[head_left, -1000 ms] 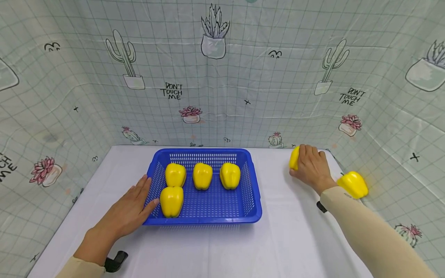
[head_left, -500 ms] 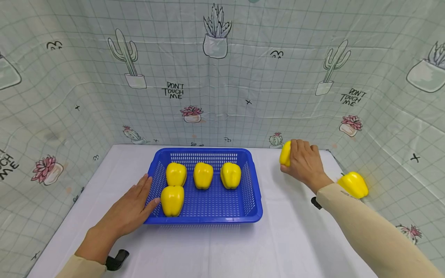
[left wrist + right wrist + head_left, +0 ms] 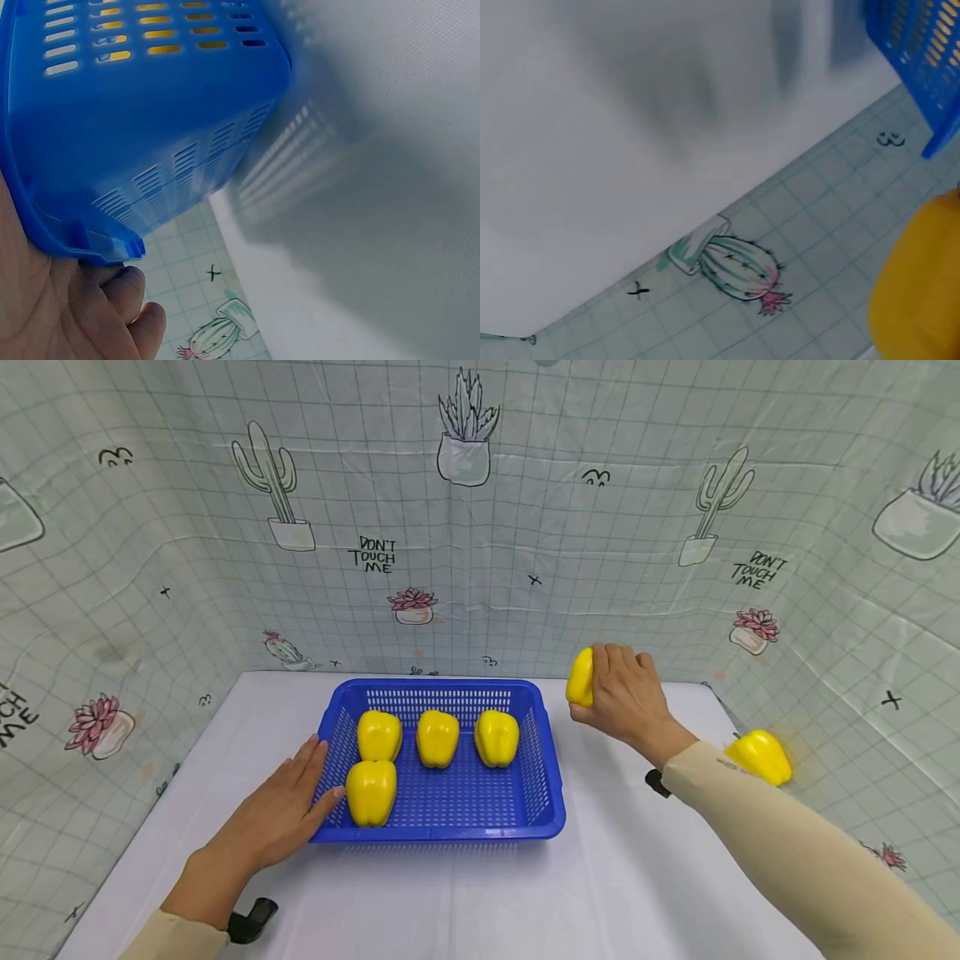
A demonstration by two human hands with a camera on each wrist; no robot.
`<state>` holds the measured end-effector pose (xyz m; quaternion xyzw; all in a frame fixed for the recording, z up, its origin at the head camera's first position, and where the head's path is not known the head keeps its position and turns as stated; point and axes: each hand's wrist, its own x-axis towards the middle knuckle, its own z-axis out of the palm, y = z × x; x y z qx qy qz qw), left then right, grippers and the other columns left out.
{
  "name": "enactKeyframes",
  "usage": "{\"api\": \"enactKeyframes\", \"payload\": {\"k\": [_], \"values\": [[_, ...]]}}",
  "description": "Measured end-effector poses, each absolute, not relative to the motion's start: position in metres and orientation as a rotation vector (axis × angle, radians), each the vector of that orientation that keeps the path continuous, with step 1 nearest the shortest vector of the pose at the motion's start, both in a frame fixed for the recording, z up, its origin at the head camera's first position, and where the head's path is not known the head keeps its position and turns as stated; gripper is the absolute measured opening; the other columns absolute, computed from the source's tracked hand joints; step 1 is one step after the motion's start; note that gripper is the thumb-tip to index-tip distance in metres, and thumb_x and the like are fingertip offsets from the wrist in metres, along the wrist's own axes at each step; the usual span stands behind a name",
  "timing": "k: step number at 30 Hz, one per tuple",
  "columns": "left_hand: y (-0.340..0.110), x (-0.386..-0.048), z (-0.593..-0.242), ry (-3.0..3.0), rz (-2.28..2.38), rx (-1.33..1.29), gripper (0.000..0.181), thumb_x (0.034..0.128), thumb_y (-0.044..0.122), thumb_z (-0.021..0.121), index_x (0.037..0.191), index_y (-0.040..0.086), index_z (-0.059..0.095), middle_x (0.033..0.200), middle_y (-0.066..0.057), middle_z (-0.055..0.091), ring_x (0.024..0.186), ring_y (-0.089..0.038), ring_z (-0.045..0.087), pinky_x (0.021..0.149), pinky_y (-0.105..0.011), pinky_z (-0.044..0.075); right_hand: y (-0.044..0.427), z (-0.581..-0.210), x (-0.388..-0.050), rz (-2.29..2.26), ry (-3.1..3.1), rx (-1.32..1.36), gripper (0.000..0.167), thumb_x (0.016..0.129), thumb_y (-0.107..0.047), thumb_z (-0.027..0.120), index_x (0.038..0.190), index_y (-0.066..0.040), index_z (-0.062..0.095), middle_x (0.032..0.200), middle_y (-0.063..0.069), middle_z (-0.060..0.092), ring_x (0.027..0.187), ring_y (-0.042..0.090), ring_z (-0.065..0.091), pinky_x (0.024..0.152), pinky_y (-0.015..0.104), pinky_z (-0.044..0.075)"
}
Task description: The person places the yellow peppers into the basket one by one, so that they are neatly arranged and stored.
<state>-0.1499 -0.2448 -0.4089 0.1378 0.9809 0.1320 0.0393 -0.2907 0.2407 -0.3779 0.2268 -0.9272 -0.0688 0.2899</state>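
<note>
In the head view my right hand [image 3: 626, 697] grips a yellow bell pepper [image 3: 581, 678] above the table, just right of a blue plastic basket [image 3: 551, 760]. The same pepper shows large at the lower right of the right wrist view. My left hand [image 3: 281, 810] rests with straight fingers on the basket's left rim, its thumb over the edge. Inside the basket stand several yellow bell peppers [image 3: 437, 739]: a row along the back and one [image 3: 371, 793] at the front left. The left wrist view shows the basket's slotted outer wall [image 3: 150, 97] against the palm.
Another yellow bell pepper [image 3: 761, 757] lies at the table's right edge, beyond the right forearm. A white cloth covers the table [image 3: 450, 902]. A curtain [image 3: 510, 527] printed with cacti hangs behind and on both sides.
My right hand has carried its bell pepper leftward and up, from the far right of the table toward the basket. The left hand and the basket stay in place.
</note>
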Motion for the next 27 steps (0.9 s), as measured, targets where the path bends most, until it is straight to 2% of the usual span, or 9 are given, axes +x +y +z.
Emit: {"api": "enactKeyframes", "payload": {"k": [3,9,12,18,21,27], "values": [[-0.245,-0.15,-0.409,3.008,0.401,0.424,0.084,0.1105,0.052,0.043,0.163,-0.01,0.023,0.172,-0.03,0.019,0.158,-0.048,0.026,0.128,-0.062,0.025,0.223,-0.368,-0.29,-0.172,-2.455,0.635,0.075,0.081,-0.051,0.073,0.124,0.006,0.05,0.102,0.021,0.06,0.091,0.039,0.06,0.069,0.046,0.049],[-0.245,-0.15,-0.41,3.011,0.401,0.424,0.083,0.1104,0.052,0.044,0.163,-0.01,0.024,0.172,-0.03,0.02,0.157,-0.048,0.026,0.128,-0.061,0.025,0.184,-0.347,-0.285,-0.123,-2.493,0.697,0.091,0.079,-0.061,0.08,0.131,0.006,0.048,0.11,0.022,0.061,0.098,0.039,0.059,0.071,0.046,0.049],[-0.245,-0.15,-0.41,3.008,0.407,0.427,0.083,0.1105,0.051,0.044,0.163,-0.01,0.024,0.172,-0.03,0.02,0.157,-0.048,0.026,0.128,-0.062,0.025,0.164,-0.343,-0.282,-0.098,-2.52,0.719,0.093,0.079,-0.062,0.079,0.134,0.006,0.048,0.114,0.022,0.062,0.101,0.038,0.059,0.074,0.046,0.05],[-0.245,-0.15,-0.409,3.014,0.416,0.439,0.082,0.1106,0.05,0.045,0.162,-0.011,0.025,0.171,-0.031,0.021,0.157,-0.049,0.027,0.128,-0.062,0.025,0.124,-0.344,-0.272,-0.037,-2.604,0.813,0.091,0.081,-0.065,0.077,0.136,0.002,0.049,0.117,0.018,0.063,0.102,0.035,0.058,0.079,0.044,0.051],[-0.245,-0.15,-0.408,3.012,0.424,0.44,0.082,0.1107,0.05,0.045,0.162,-0.011,0.024,0.171,-0.031,0.021,0.157,-0.049,0.027,0.128,-0.063,0.025,0.105,-0.348,-0.265,0.001,-2.615,0.917,0.088,0.081,-0.063,0.078,0.134,0.002,0.051,0.113,0.015,0.064,0.098,0.032,0.059,0.078,0.04,0.054],[-0.245,-0.15,-0.409,3.008,0.423,0.432,0.083,0.1106,0.051,0.044,0.163,-0.01,0.024,0.172,-0.03,0.02,0.157,-0.049,0.026,0.128,-0.062,0.025,0.076,-0.359,-0.254,-0.008,-2.65,1.105,0.082,0.082,-0.059,0.08,0.128,0.003,0.054,0.105,0.012,0.061,0.094,0.026,0.056,0.087,0.035,0.056]]}}
